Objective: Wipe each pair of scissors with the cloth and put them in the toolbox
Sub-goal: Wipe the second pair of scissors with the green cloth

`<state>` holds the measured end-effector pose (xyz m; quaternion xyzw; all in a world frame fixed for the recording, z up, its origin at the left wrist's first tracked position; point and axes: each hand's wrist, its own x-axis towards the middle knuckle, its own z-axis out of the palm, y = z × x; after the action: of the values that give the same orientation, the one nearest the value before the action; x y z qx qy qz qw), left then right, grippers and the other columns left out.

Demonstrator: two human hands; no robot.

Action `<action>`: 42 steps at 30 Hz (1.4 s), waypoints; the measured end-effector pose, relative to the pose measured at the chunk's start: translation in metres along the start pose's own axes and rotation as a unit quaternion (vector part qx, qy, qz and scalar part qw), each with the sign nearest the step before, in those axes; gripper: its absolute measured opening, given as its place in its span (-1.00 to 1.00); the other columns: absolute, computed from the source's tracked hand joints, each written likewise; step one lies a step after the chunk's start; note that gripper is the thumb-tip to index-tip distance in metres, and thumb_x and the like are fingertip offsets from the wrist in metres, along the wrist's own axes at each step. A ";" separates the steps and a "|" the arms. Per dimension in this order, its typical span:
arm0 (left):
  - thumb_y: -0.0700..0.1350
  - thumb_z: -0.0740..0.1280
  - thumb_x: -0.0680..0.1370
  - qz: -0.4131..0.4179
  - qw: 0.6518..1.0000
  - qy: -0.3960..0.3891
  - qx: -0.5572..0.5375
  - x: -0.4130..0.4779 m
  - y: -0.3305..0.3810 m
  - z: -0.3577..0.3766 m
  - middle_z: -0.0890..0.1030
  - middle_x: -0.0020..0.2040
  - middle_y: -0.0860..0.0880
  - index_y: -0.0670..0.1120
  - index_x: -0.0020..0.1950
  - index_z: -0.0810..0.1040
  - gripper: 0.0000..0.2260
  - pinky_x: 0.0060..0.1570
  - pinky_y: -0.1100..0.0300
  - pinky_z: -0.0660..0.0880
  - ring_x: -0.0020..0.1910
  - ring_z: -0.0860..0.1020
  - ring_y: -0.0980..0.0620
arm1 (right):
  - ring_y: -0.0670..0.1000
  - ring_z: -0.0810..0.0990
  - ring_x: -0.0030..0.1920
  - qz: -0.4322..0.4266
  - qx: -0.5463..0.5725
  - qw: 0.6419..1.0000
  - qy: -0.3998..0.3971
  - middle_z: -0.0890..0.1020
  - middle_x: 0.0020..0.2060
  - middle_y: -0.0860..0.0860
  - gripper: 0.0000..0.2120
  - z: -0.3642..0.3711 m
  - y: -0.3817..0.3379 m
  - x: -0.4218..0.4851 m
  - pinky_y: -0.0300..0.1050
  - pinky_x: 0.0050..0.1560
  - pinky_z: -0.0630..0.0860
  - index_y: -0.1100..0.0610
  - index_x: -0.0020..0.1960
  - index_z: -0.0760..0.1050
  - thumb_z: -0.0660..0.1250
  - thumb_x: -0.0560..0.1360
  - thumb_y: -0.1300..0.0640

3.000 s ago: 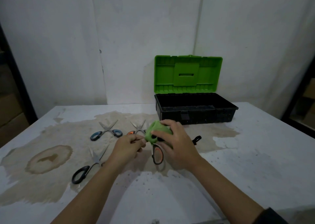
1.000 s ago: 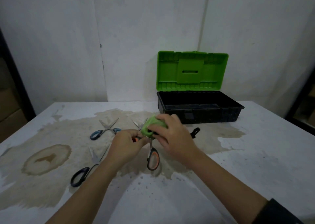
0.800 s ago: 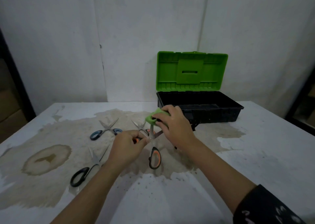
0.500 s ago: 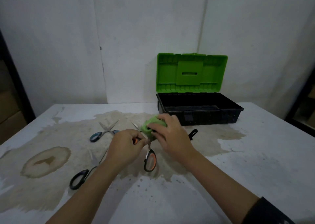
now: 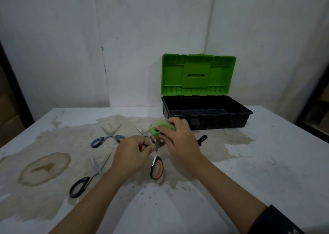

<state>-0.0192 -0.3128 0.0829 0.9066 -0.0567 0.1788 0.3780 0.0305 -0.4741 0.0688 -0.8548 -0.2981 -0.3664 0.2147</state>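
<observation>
Orange-handled scissors (image 5: 156, 168) held above the bench (image 5: 267, 171), splayed open, one loop hanging low toward the camera, the other loop pinched in the left hand (image 5: 130, 155); left grip clenched on that loop; green cloth (image 5: 161, 128) bunched over the blades, right hand (image 5: 179, 141) wrapped around it, right grip clenched on the cloth and squeezing the blade through it; blade tips hidden under the cloth.

Just behind the hands, another pair (image 5: 144, 132) with only the blades clearly showing, handles mostly covered; further left, blue-handled scissors (image 5: 106, 137) lying open on the stain; nearer the camera, black-handled scissors (image 5: 87, 181) lying flat, blades pointing away; small black item (image 5: 202, 139) peeking past the right wrist, too hidden to name.

Toolbox (image 5: 206, 112) at the far side of the bench, green lid (image 5: 198, 73) upright, black tray apparently bare, though the floor is dark and hard to read.

Judged early in the task: first pair under wiping, nothing visibly stowed, three pairs at least left untouched on the bench.
</observation>
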 end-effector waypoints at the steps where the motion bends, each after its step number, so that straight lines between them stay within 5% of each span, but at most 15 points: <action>1: -0.04 0.44 0.43 0.004 1.000 0.000 0.000 -0.002 0.001 0.001 0.45 -0.52 0.13 0.20 -0.39 0.48 -0.75 -0.48 0.40 0.23 -0.49 0.44 0.22 | 0.10 0.45 -0.05 0.025 0.004 1.000 0.005 0.51 0.02 0.11 -0.76 0.001 0.006 0.006 -0.05 -0.17 0.55 0.07 0.12 0.61 0.31 0.49 0.07; 5: -0.05 0.43 0.44 -0.022 1.000 0.007 -0.018 -0.002 -0.005 0.001 0.51 -0.46 0.13 0.08 -0.33 0.56 -0.85 -0.46 0.43 0.31 -0.46 0.46 0.21 | 0.06 0.42 0.00 0.102 0.007 0.994 0.030 0.47 0.03 0.08 -0.75 -0.007 0.016 0.022 -0.04 -0.05 0.54 0.05 0.16 0.60 0.35 0.50 0.09; 8: -0.04 0.43 0.45 -0.040 0.999 0.017 -0.023 0.003 -0.013 -0.003 0.58 -0.41 -0.01 0.11 -0.37 0.52 -0.80 -0.48 0.40 0.30 -0.46 0.44 0.12 | 0.00 0.40 0.01 0.059 0.021 0.997 0.041 0.47 0.05 0.06 -0.76 -0.013 0.000 0.006 -0.24 -0.07 0.46 0.02 0.16 0.58 0.35 0.50 0.08; 12: -0.04 0.43 0.44 -0.036 0.999 0.020 -0.032 0.005 -0.010 -0.002 0.51 -0.47 0.01 0.09 -0.39 0.51 -0.78 -0.47 0.31 0.29 -0.49 0.39 0.09 | 0.08 0.45 -0.03 0.016 -0.009 1.000 0.004 0.50 0.06 0.11 -0.76 0.000 -0.003 -0.016 -0.17 -0.18 0.48 0.07 0.15 0.58 0.35 0.49 0.11; 16: -0.04 0.44 0.43 -0.038 0.998 0.015 -0.042 0.001 -0.017 -0.004 0.60 -0.40 -0.13 -0.03 -0.30 0.63 -0.87 -0.49 0.37 0.30 -0.47 0.42 0.06 | 0.07 0.41 0.02 0.157 0.002 0.988 -0.009 0.47 0.04 0.08 -0.76 0.000 0.031 0.001 -0.12 -0.05 0.48 0.07 0.16 0.60 0.35 0.50 0.10; 20: -0.03 0.44 0.43 -0.057 0.996 0.012 -0.061 0.006 -0.023 -0.010 0.59 -0.39 -0.12 -0.06 -0.24 0.66 -0.88 -0.42 0.24 0.33 -0.47 0.39 0.07 | -0.06 0.44 0.05 0.285 0.132 0.949 0.015 0.51 0.05 0.05 -0.74 -0.016 0.044 0.008 -0.49 -0.05 0.28 0.04 0.19 0.57 0.33 0.52 0.05; 24: -0.04 0.44 0.44 -0.056 0.996 -0.015 -0.072 0.010 -0.017 -0.006 0.50 -0.45 0.02 -0.02 -0.31 0.62 -0.86 -0.43 0.29 0.30 -0.48 0.36 0.10 | -0.08 0.50 0.15 0.347 0.244 0.905 -0.045 0.57 0.12 -0.04 -0.66 -0.020 0.026 0.010 -0.20 0.11 0.43 0.01 0.21 0.55 0.39 0.46 -0.03; 30: 0.02 0.36 0.49 -0.022 0.997 -0.067 -0.020 0.008 -0.021 -0.007 0.47 -0.45 0.05 0.05 -0.32 0.53 -0.82 -0.41 0.27 0.30 -0.47 0.38 0.12 | -0.06 0.60 -0.16 0.429 0.365 0.814 -0.143 0.62 0.00 0.04 -0.69 -0.034 0.019 0.020 -0.30 -0.27 0.52 0.07 0.13 0.54 0.46 0.42 0.09; 36: 0.21 0.24 0.48 0.048 0.992 -0.059 0.099 0.008 -0.013 -0.011 0.51 -0.36 0.07 0.08 -0.17 0.50 -0.77 -0.37 0.16 0.37 -0.35 0.47 0.13 | 0.01 0.60 -0.28 0.460 0.378 0.795 -0.117 0.65 -0.22 0.08 -0.82 -0.035 0.015 0.028 -0.20 -0.28 0.51 0.20 -0.02 0.58 0.46 0.40 0.18; 42: 0.49 0.17 0.17 0.122 0.952 0.000 0.279 -0.005 -0.006 -0.001 0.39 -0.10 0.08 0.03 0.08 0.37 -0.31 -0.04 0.09 0.35 -0.08 0.38 0.01 | -0.02 0.57 -0.38 0.499 0.398 0.766 -0.074 0.61 -0.32 0.06 -0.89 -0.039 0.011 0.035 -0.31 -0.46 0.46 0.22 -0.07 0.59 0.43 0.42 0.23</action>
<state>-0.0229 -0.3078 0.0779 0.9620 -0.1149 0.2327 0.0851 0.0379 -0.4928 0.1184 -0.7457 0.0366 0.0082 0.6653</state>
